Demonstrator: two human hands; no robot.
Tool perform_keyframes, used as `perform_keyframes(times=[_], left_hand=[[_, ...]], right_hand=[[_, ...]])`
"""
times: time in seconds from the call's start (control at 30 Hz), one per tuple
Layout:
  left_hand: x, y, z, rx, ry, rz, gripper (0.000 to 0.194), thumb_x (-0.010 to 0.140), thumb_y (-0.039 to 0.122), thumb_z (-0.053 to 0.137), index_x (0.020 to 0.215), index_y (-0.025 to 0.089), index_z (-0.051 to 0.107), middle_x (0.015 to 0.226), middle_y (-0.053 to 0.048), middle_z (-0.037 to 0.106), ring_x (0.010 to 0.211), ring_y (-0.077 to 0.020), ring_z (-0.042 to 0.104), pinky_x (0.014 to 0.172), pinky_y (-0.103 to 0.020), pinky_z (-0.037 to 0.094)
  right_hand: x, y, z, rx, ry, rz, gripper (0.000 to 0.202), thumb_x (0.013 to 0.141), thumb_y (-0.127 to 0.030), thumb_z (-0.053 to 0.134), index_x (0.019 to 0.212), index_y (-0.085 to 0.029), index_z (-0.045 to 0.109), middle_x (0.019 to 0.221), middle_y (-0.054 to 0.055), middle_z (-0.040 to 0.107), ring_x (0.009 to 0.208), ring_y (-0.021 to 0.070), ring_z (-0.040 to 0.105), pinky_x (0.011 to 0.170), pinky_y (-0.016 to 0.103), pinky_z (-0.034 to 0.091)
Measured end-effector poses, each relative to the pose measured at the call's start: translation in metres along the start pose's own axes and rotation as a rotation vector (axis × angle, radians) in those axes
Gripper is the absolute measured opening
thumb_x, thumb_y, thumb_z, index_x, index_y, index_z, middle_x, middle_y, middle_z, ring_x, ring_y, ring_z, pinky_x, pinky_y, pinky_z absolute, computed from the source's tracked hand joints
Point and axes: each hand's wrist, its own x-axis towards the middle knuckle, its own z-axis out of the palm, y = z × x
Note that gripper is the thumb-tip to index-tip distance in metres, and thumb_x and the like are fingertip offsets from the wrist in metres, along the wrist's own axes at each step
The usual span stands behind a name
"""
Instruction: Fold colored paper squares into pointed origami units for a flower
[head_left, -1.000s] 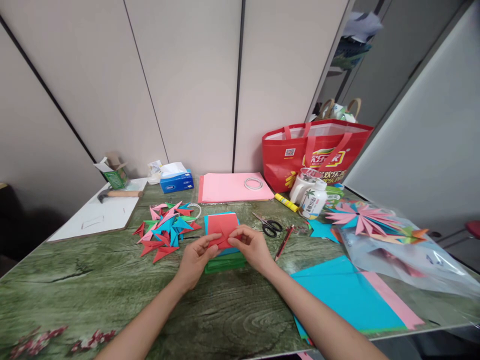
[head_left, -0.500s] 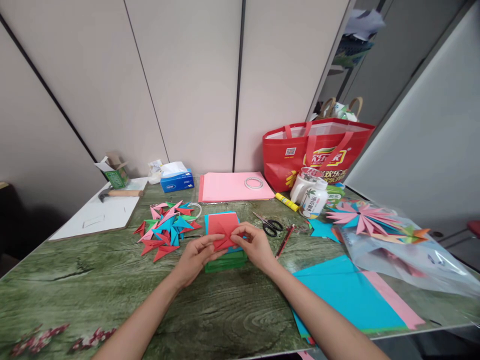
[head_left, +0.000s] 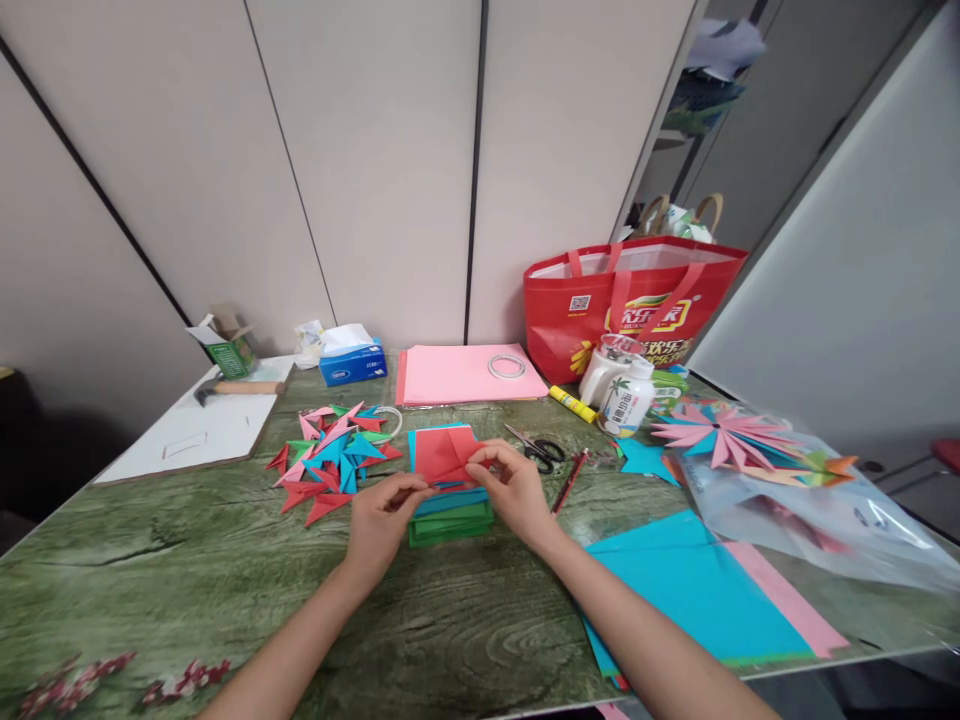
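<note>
A folded piece of red paper is held between my two hands, just above a stack of small cut papers. My left hand pinches its left end between thumb and fingers. On the other side, my right hand grips the right end in a similar pinch. Beneath it, the stack shows red and blue sheets, with green folded papers at the near side. The held piece and the red sheet below share one colour, so their border is hard to make out. To the left lies a pile of folded paper points in several colours.
Black-handled scissors and a dark red pencil lie right of the stack. Large blue sheets cover the front right. Farther back stand a white bottle, a red bag, a tissue box and a hammer.
My left hand has shifted down and left, its fingers closing into a pinch at the paper's end. The red paper has turned from pointed upright to a flatter, wider position.
</note>
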Motion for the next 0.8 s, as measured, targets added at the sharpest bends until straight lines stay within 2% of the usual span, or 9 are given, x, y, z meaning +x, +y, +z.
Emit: perform_keyframes(times=[0.13,0.33,0.47,0.6,0.8], left_hand=[[-0.0029,-0.0005,-0.0019,0.072,0.106,0.102,0.004,0.059,0.024,0.070,0.062,0.023,0.068,0.067,0.000,0.069,0.062,-0.0188,0.062,0.062,-0.028,0.051],[-0.0037,-0.0031,-0.0071,0.158,0.075,0.211,0.008,0.067,0.023,0.063,0.064,0.026,0.069,0.072,0.001,0.070,0.072,-0.0195,0.063,0.073,-0.029,0.047],[-0.0017,-0.0024,-0.0075,0.150,0.053,0.199,0.008,0.067,0.022,0.062,0.061,0.023,0.067,0.070,-0.001,0.067,0.071,-0.0189,0.061,0.070,-0.026,0.047],[0.0006,-0.0011,-0.0077,0.147,0.001,0.166,0.008,0.068,0.022,0.061,0.061,0.020,0.064,0.070,-0.001,0.065,0.069,-0.0177,0.060,0.063,-0.024,0.047],[0.0015,0.0037,-0.0057,0.026,-0.038,0.054,0.009,0.065,0.026,0.063,0.061,0.018,0.061,0.068,-0.002,0.065,0.066,-0.0177,0.062,0.064,-0.026,0.050]], right_hand=[[-0.0017,-0.0029,0.0016,-0.040,0.005,-0.033,0.010,0.072,-0.028,0.060,0.068,-0.019,0.060,0.076,0.002,0.052,0.062,0.0127,0.052,0.052,0.024,0.048],[-0.0043,-0.0058,0.0028,-0.063,0.011,-0.091,0.007,0.073,-0.025,0.059,0.068,-0.020,0.059,0.078,0.003,0.053,0.067,0.0141,0.052,0.053,0.024,0.044],[-0.0058,-0.0056,0.0030,-0.059,0.002,-0.107,0.007,0.072,-0.026,0.060,0.069,-0.020,0.059,0.080,0.004,0.052,0.068,0.0141,0.051,0.053,0.024,0.043],[-0.0058,-0.0036,0.0025,-0.062,0.000,-0.107,0.015,0.064,-0.027,0.069,0.073,-0.020,0.059,0.083,0.003,0.051,0.070,0.0142,0.051,0.051,0.022,0.042],[-0.0058,-0.0029,0.0025,-0.069,0.014,-0.096,0.016,0.063,-0.028,0.069,0.070,-0.019,0.057,0.082,0.003,0.052,0.067,0.0137,0.050,0.049,0.021,0.041]])
